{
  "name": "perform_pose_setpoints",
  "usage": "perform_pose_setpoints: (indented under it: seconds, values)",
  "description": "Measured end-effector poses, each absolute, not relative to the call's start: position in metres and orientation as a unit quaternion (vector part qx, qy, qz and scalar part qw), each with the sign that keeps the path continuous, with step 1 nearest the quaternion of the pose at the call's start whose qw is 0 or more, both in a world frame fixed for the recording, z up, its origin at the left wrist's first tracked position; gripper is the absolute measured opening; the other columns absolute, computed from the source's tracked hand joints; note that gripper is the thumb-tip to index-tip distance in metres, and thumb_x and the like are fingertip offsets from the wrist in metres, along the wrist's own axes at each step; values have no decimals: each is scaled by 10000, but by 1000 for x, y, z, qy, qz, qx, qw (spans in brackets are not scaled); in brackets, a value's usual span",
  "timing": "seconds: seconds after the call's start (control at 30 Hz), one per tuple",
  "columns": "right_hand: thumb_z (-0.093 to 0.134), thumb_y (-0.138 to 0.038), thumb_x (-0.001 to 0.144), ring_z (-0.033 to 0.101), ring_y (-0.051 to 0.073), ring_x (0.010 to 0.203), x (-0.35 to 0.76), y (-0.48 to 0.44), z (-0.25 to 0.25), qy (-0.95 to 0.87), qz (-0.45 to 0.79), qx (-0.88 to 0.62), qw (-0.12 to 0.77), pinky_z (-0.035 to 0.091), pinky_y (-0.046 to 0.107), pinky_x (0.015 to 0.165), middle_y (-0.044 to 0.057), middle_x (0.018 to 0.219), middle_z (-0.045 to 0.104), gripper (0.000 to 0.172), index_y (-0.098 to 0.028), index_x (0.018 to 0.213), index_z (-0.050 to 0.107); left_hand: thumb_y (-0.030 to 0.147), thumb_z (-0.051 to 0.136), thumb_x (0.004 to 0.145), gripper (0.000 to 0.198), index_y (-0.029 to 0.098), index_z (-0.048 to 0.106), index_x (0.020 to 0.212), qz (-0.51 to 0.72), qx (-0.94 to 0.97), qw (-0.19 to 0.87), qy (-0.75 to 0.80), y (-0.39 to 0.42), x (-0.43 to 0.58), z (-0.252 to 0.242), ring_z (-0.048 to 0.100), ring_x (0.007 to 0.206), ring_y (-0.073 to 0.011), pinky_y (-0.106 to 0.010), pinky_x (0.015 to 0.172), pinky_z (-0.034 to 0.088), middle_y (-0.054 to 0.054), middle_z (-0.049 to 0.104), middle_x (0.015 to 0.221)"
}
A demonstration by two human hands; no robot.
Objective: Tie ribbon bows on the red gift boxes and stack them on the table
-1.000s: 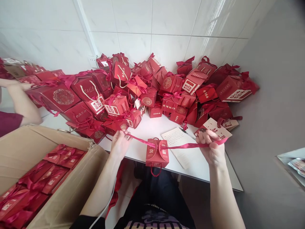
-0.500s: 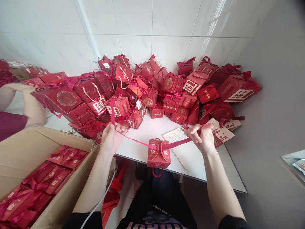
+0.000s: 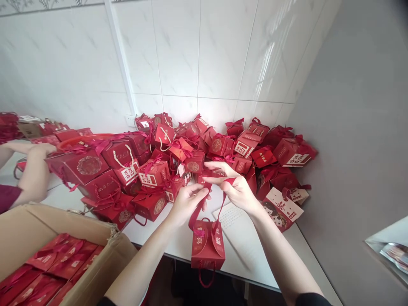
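Observation:
A small red gift box [image 3: 208, 250] with rope handles sits at the table's front edge below my hands. A dark red ribbon [image 3: 195, 218] runs up from slots in its top, one length on each side. My left hand [image 3: 190, 202] pinches the left length between thumb and fingers. In my right hand [image 3: 234, 185] the other length is gripped near the thumb, with the fingers stretched toward the left hand. The two hands nearly meet above the box, and the ribbon crossing between them is partly hidden by fingers.
Many ribboned red boxes [image 3: 153, 174] are heaped along the tiled wall. A notebook [image 3: 237, 229] lies right of the box. At lower left stands a cardboard carton [image 3: 105, 259] holding red boxes. Another person's arm [image 3: 35, 172] reaches in at far left. A grey partition [image 3: 353, 161] borders the right.
My hands have come together above the box from wide apart, bringing both ribbon lengths up and inward. The view has tilted upward. The other person's arm has shifted slightly.

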State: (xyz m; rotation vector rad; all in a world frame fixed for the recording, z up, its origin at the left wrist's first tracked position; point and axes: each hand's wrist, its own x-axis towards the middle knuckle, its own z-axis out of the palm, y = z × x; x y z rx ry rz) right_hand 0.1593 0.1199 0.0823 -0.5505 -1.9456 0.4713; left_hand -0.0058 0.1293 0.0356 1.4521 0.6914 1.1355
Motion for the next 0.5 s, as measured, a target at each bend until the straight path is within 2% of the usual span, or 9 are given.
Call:
perform_pose_setpoints:
  seconds: [0.17,0.37,0.5]
  values:
    - [387,-591,848,427,257,1235,155,120,100,-832,127,-245,481,320,479,1033,48,1355,475,462,-293,1015,698,350,559,813,237,146,605,703,458,663,506,308,122,5,54,510,375,-87,-196,426,407,52,509,429]
    - [373,-574,864,471,231,1194,155,129,111,-849,95,-252,454,365,438,1009,74,1312,515,487,-247,966,719,260,503,826,209,154,543,651,428,698,498,285,116,8,60,592,478,-118,-220,522,472,23,573,498]
    - [390,-514,894,517,213,1141,150,132,116,-863,97,-265,419,400,413,980,77,1250,566,458,-221,850,739,251,473,837,245,149,538,624,419,717,482,280,111,6,61,584,521,-114,-224,558,461,-4,604,539]
